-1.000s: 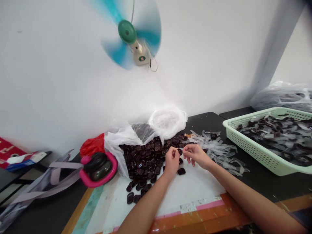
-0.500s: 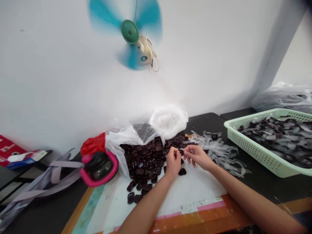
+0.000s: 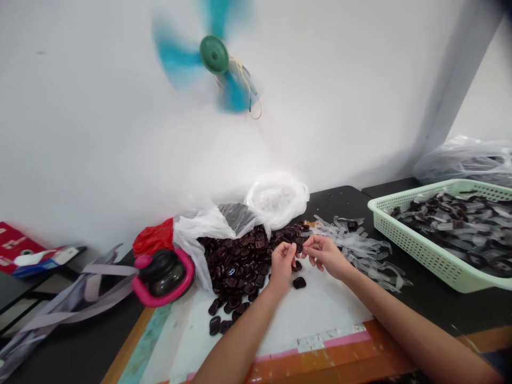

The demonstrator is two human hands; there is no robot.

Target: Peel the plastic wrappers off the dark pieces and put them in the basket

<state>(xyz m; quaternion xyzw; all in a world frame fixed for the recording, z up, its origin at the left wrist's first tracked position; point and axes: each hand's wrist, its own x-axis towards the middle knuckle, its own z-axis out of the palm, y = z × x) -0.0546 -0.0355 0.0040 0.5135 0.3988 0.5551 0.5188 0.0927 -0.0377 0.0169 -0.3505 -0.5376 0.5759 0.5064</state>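
Over the white work sheet my left hand (image 3: 283, 265) pinches a small dark brown square piece (image 3: 299, 247) between thumb and fingertips. Opposite it, the thumb and forefinger of my right hand (image 3: 328, 257) are closed at the piece's right edge; whether a strip is also in them is too small to make out. One loose dark piece (image 3: 299, 282) lies on the sheet just below my hands. To the left, a heap of the same dark pieces (image 3: 236, 261) spills from a white plastic bag (image 3: 194, 224). Translucent strips (image 3: 366, 248) lie spread beyond my right hand.
A pale green basket (image 3: 424, 262) of dark pieces with strips stands at the right. On the left are a dark bottle with a pink handle (image 3: 163, 272), a red bag (image 3: 153, 238) and grey straps (image 3: 76, 317). A blue fan (image 3: 214, 55) spins on the wall.
The dark piece between my fingertips now shows more of its face and sits slightly higher. My right hand has risen a little; both hands stay at nearly the same spot.
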